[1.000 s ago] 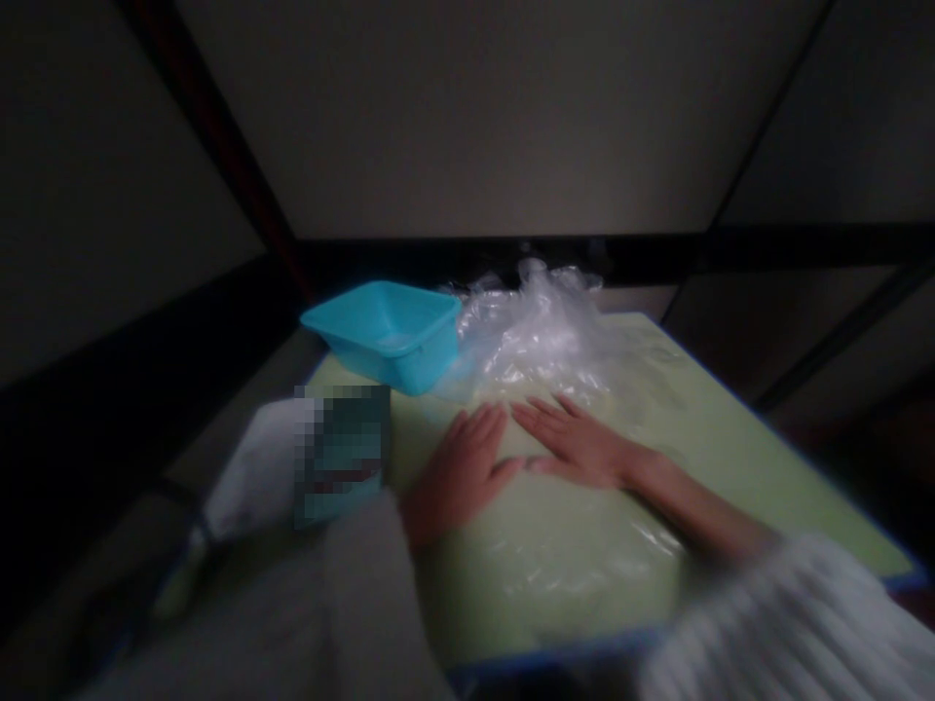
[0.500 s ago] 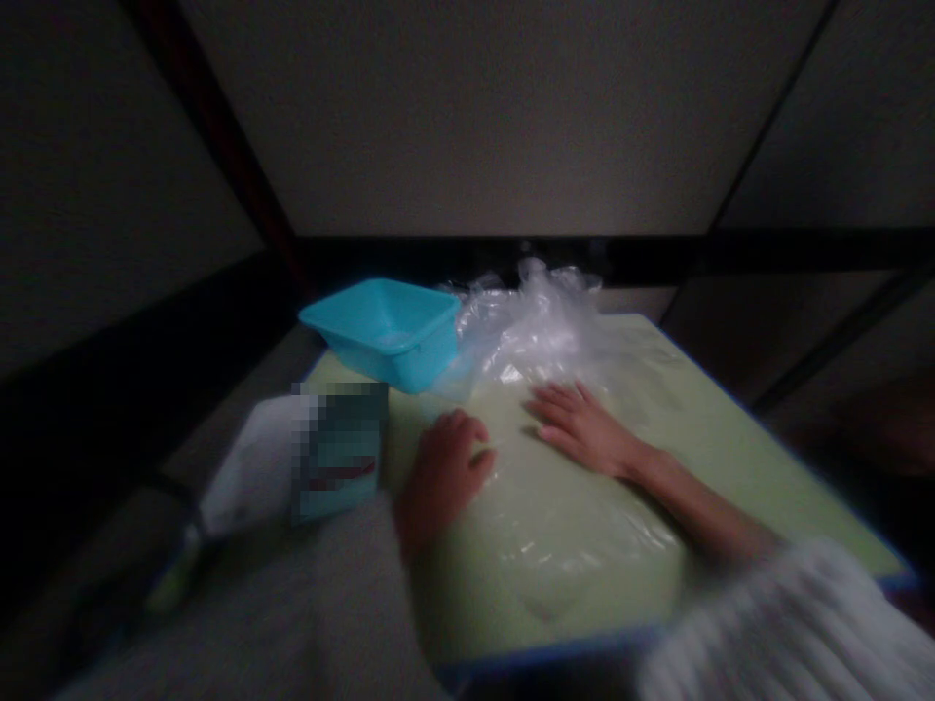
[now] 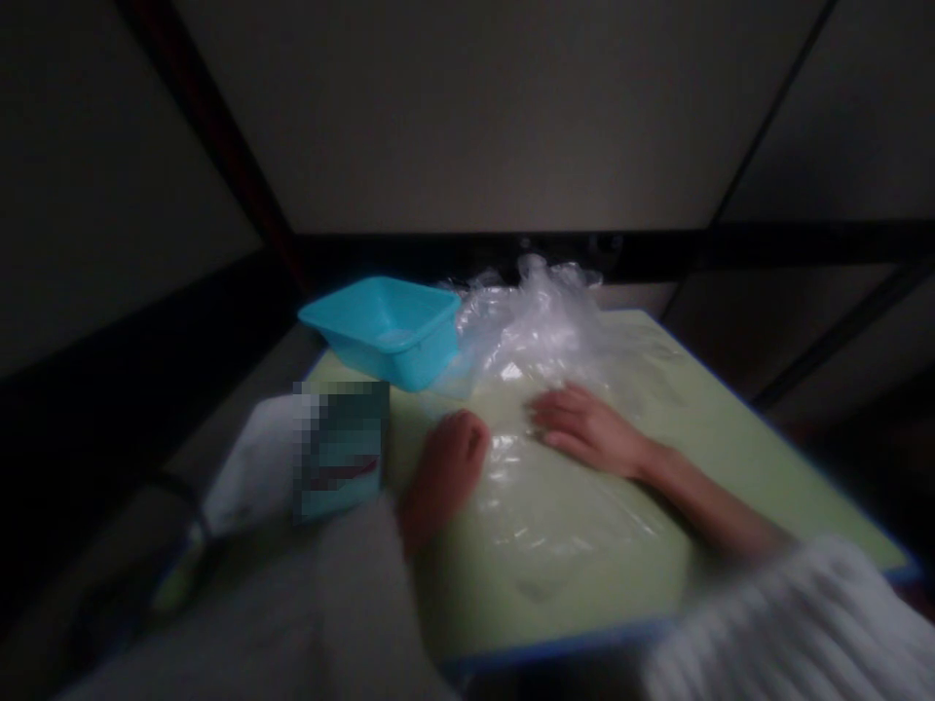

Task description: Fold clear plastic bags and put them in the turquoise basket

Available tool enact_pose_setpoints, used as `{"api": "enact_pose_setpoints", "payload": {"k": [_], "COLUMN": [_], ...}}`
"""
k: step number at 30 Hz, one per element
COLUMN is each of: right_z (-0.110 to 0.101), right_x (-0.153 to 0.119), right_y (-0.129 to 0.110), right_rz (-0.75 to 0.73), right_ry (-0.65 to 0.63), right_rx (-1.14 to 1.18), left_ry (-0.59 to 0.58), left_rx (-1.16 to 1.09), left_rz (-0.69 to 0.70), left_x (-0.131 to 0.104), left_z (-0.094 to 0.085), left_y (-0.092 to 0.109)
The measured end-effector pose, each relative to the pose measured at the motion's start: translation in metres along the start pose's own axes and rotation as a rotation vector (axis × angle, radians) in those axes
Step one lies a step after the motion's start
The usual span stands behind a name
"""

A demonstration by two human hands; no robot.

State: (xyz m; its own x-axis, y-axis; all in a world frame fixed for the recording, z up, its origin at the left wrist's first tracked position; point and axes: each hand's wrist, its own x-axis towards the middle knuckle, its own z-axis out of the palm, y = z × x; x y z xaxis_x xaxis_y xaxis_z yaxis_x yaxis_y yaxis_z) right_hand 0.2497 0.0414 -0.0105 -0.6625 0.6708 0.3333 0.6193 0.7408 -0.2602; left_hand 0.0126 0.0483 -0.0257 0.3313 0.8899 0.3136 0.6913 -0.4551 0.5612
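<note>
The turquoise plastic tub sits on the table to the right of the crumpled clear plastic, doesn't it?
Not quite: the head view shows the turquoise plastic tub on the table to the left of the crumpled clear plastic, not the right.

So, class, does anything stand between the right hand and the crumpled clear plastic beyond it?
Nothing visible does: the way from the right hand to the crumpled clear plastic is open, with the turquoise tub off to its left.

No legible lettering (too blurred)
</note>
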Motion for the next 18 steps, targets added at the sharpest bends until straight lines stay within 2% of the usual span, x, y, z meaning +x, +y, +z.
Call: {"api": "enact_pose_setpoints", "payload": {"k": [3,8,11,15,18], "right_z": [-0.003,-0.002,0.001,0.0,-0.006], "right_x": [-0.003,-0.007,-0.007,-0.007,-0.008], "right_y": [-0.003,-0.007,-0.008,-0.008,-0.005], "right_rz": [-0.122,-0.137,-0.141,-0.148,-0.111], "right_ry": [-0.041,-0.104,-0.123,-0.119,-0.081], "right_rx": [0.062,-0.012,-0.055,-0.07,-0.11], "left_ry": [0.001,-0.004,-0.034,-0.1,-0.165], "left_rx": [-0.062,-0.271,-0.328,-0.293,-0.23], "left_rz": [-0.038,-0.043,0.025,0.196,0.267], "left_x": [0.0,-0.001,-0.005,-0.014,-0.02], "left_z": [-0.001,-0.001,-0.003,-0.006,-0.008], "left_y": [0.001,0.004,0.007,0.009,0.01]}}
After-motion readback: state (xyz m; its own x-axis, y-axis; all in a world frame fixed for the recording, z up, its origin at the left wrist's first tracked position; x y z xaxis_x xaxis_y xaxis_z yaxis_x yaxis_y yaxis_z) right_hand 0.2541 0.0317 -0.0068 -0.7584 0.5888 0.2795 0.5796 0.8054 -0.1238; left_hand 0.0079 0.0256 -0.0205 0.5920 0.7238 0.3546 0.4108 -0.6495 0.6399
